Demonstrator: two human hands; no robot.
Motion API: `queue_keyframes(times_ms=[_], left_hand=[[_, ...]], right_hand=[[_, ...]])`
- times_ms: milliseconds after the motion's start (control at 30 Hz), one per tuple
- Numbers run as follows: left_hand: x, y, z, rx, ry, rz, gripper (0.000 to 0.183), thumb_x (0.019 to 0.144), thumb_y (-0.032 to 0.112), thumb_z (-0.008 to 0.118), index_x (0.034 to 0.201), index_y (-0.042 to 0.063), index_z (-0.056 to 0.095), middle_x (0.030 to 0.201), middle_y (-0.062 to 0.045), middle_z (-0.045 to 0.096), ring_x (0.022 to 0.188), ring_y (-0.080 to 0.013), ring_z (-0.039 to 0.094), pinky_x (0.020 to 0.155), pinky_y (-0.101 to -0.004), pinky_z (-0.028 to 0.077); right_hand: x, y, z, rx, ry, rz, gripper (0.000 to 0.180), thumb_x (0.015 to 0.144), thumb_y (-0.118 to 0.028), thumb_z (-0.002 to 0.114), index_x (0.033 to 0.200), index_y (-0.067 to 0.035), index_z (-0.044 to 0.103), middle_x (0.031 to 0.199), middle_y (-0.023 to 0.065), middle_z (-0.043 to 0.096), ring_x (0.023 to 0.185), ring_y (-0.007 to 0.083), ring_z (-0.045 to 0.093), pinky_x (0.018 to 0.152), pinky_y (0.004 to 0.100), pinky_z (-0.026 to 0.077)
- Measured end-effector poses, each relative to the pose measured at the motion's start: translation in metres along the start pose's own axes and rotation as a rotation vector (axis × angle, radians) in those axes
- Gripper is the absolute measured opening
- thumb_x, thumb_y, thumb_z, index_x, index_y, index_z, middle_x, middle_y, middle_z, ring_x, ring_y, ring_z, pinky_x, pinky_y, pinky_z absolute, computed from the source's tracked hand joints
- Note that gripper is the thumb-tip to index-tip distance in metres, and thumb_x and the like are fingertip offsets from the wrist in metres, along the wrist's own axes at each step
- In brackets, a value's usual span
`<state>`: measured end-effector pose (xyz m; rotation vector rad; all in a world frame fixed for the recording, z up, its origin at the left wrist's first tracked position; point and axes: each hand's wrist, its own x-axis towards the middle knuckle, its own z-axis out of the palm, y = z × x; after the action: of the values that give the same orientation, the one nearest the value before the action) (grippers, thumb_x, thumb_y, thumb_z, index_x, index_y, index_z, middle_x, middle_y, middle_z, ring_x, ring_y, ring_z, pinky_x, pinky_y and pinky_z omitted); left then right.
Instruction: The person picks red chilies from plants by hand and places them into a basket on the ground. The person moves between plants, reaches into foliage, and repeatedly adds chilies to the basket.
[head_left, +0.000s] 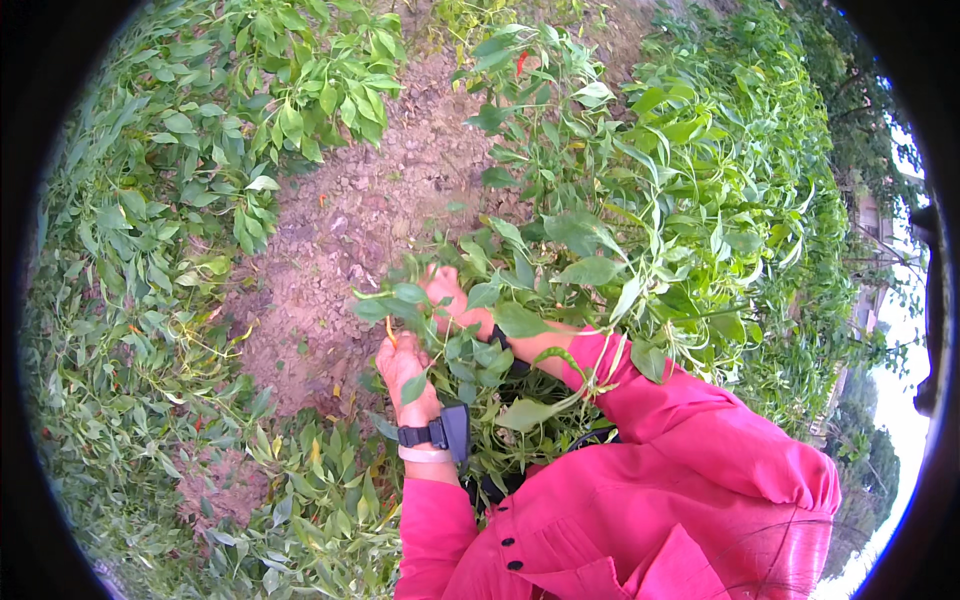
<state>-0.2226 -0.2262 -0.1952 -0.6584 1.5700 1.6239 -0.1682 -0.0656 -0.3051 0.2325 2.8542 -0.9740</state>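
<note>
My left hand (405, 367), with a dark device strapped on its wrist and a pale band below, has its fingers closed around a slender orange-yellow chili pepper (391, 331). Just beyond it, my right hand (448, 294) is in among the leaves of a pepper plant (480, 352). Foliage covers part of its fingers, so what they grip is unclear. A curved green chili pepper (561, 358) hangs in front of my right forearm.
Pepper plants (697, 165) grow thickly on the right, one bearing a red chili (521, 63). Another leafy row (150, 202) stands on the left. Between them runs bare, clumpy soil (322, 300). Trees (862, 105) rise at the far right.
</note>
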Motion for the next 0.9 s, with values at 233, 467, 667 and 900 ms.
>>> queue_keyframes(times_ms=[233,467,667,900], left_hand=[[-0.025,0.030,-0.019,-0.309,-0.061,0.223,0.009,0.098,0.013,0.058,0.096,0.007,0.052,0.078,0.002,0.053,0.064,-0.0079,0.051,0.060,-0.0231,0.046],[-0.035,0.042,-0.080,-0.309,-0.020,0.309,0.011,0.098,0.017,0.060,0.096,0.007,0.055,0.076,0.003,0.051,0.060,-0.0072,0.046,0.057,-0.0248,0.045],[-0.066,0.038,-0.117,-0.234,0.168,0.261,0.010,0.099,0.014,0.057,0.098,0.005,0.056,0.068,0.002,0.047,0.056,-0.0075,0.045,0.054,-0.0259,0.043],[-0.128,0.011,-0.139,-0.226,0.312,0.269,0.013,0.100,0.011,0.051,0.104,0.000,0.057,0.067,0.002,0.050,0.055,-0.0076,0.046,0.054,-0.0251,0.047]], right_hand=[[0.040,-0.008,-0.038,0.098,0.031,0.401,0.014,0.075,-0.013,0.066,0.081,-0.006,0.056,0.077,0.0201,0.058,0.088,0.0363,0.056,0.084,0.0513,0.042],[0.075,0.062,-0.163,0.288,0.815,0.496,0.046,0.075,-0.007,0.065,0.119,0.001,0.056,0.106,0.0264,0.065,0.098,0.0439,0.063,0.086,0.0465,0.051],[0.080,0.154,-0.255,0.222,1.133,1.066,0.058,0.077,-0.027,0.066,0.126,-0.003,0.047,0.128,0.0204,0.057,0.114,0.0332,0.056,0.095,0.0464,0.045],[0.071,0.242,-0.283,0.535,0.378,0.933,0.074,0.069,-0.033,0.083,0.129,-0.002,0.053,0.120,0.0159,0.064,0.118,0.0293,0.057,0.100,0.0426,0.043]])
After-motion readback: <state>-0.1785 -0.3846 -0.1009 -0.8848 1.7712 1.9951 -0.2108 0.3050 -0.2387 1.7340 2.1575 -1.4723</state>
